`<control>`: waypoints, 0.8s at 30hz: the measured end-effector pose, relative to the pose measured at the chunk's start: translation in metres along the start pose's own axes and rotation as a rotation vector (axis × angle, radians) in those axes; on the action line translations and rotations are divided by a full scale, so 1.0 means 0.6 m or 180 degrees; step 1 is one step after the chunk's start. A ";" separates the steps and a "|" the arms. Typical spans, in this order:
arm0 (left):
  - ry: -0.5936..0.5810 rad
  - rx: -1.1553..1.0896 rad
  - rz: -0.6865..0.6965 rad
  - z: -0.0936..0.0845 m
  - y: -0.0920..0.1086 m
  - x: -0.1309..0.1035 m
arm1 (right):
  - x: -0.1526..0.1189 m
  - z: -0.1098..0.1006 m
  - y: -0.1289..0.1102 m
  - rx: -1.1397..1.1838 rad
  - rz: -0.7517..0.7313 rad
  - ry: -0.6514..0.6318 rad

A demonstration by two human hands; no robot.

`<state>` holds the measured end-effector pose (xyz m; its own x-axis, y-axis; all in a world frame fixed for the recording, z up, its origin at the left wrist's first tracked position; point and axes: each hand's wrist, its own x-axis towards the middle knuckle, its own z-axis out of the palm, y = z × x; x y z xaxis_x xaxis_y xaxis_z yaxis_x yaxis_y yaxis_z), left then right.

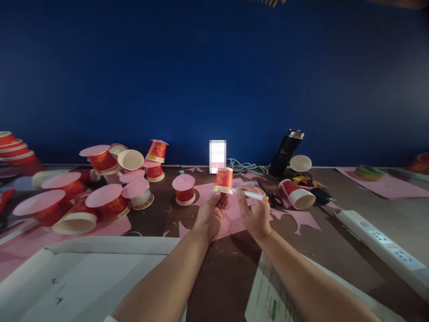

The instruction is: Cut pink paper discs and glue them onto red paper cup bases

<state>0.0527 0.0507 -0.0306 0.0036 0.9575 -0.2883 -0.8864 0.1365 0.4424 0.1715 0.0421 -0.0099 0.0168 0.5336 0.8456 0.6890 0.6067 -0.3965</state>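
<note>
A red paper cup with a gold pattern is upside down in my left hand, whose fingers hold it near its rim. My right hand is closed round a white pen with an orange end; the pen's other end points at the lower edge of the cup. Below both hands lies a pink paper sheet. Left of them stands an upturned red cup with a pink disc on top.
Many red cups with pink discs crowd the left side. A white box lies front left. To the right are black scissors, a tipped cup, a black flask and a power strip. A blue wall rises behind.
</note>
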 end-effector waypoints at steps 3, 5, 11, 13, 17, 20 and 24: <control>0.0040 -0.0062 -0.0032 -0.001 0.002 -0.001 | 0.000 0.000 0.000 -0.0020 -0.0011 -0.0030; 0.0069 -0.0113 -0.0057 -0.001 0.003 -0.002 | 0.000 0.000 0.000 -0.0032 -0.0033 -0.0058; 0.0122 -0.0216 -0.0109 0.003 0.008 -0.005 | -0.003 0.000 0.000 -0.0048 -0.0025 -0.0113; 0.0107 -0.0237 -0.0132 0.003 0.008 -0.005 | -0.004 0.001 0.000 -0.0055 -0.0024 -0.0131; 0.0114 -0.0258 -0.0159 0.002 0.008 -0.005 | -0.006 0.001 0.001 -0.0077 -0.0056 -0.0169; 0.0145 -0.0241 -0.0206 0.003 0.009 -0.004 | -0.004 0.002 0.003 -0.0076 -0.0080 -0.0146; 0.0172 -0.0257 -0.0259 0.006 0.012 -0.006 | -0.002 0.002 0.008 -0.0085 -0.0096 -0.0125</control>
<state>0.0480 0.0492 -0.0232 0.0540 0.9287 -0.3668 -0.9185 0.1903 0.3465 0.1738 0.0449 -0.0132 -0.0323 0.5384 0.8421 0.7078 0.6072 -0.3611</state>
